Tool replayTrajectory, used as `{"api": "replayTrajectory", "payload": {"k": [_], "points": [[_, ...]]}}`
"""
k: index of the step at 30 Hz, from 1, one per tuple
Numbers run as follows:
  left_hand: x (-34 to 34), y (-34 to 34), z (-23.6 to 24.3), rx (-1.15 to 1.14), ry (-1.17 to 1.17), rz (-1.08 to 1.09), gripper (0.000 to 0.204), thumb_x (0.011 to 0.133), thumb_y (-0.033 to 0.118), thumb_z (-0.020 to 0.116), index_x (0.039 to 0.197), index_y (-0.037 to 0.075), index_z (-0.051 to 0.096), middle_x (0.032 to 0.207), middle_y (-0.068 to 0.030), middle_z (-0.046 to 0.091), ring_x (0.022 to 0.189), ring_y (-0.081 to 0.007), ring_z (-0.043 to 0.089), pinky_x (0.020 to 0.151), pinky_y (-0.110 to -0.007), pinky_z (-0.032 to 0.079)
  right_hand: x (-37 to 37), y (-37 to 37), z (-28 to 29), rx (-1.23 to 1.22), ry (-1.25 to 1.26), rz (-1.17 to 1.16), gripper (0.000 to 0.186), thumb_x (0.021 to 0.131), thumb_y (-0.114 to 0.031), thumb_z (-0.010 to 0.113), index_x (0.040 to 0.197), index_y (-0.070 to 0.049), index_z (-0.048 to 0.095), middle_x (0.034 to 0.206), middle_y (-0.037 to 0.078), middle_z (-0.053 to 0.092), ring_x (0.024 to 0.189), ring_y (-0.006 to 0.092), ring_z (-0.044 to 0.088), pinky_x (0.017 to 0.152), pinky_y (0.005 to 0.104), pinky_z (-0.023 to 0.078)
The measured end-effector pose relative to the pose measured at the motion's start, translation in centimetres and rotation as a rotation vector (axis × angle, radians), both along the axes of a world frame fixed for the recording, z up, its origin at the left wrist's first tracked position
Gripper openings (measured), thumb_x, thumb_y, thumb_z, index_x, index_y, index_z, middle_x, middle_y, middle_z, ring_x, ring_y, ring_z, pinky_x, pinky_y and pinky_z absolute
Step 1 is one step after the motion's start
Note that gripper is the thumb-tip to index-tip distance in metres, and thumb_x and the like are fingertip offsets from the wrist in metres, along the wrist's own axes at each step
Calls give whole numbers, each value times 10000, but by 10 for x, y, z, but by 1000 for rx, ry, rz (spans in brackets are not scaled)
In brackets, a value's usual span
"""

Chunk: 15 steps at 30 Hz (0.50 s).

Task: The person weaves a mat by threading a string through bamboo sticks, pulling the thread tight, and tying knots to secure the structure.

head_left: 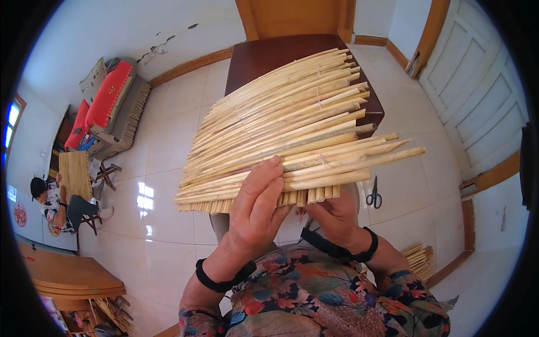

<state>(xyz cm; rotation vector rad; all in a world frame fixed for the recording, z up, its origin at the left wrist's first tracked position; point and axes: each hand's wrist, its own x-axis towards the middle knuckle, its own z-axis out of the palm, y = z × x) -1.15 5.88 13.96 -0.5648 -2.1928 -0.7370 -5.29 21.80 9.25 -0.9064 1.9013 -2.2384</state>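
A mat of pale dried stalks [275,115], tied side by side with thin pinkish thread [319,96], slopes from the dark red table [258,59] toward my lap. Its near edge bends over, so a second layer of stalk ends shows below. My left hand [252,202] grips this near edge, its fingers lying closed over the top stalks. Under the same edge, to the right, my right hand [338,222] has its fingers curled in against the lower layer. The mat hides those fingertips and whatever they pinch.
Black scissors [374,194] lie on the tiled floor to the right, and a bundle of loose stalks [420,261] rests near the right wall. At far left another person [56,205] sits holding a similar mat [76,174], near a red-covered sofa [106,92]. A wooden cabinet [73,275] stands lower left.
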Motion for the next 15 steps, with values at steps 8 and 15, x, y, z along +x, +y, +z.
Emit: {"api": "replayTrajectory", "payload": {"k": [8, 15], "points": [[-2, -3, 10, -14, -47, 4, 448, 580, -60, 700, 987, -66, 512, 1061, -207, 541, 1027, -366, 536, 878, -422, 456, -15, -4, 7, 98, 423, -104, 129, 776, -4, 568, 890, 38, 610, 830, 131, 620, 691, 202, 612, 609, 265, 466], [-6, -3, 6, -63, 4, -20, 408, 643, 16, 714, 990, -64, 514, 1054, -213, 540, 1007, -364, 545, 857, -427, 467, -15, -8, -2, 61, 480, -157, 195, 737, 16, 606, 931, 25, 615, 895, 167, 602, 760, 297, 606, 664, 321, 483]]}}
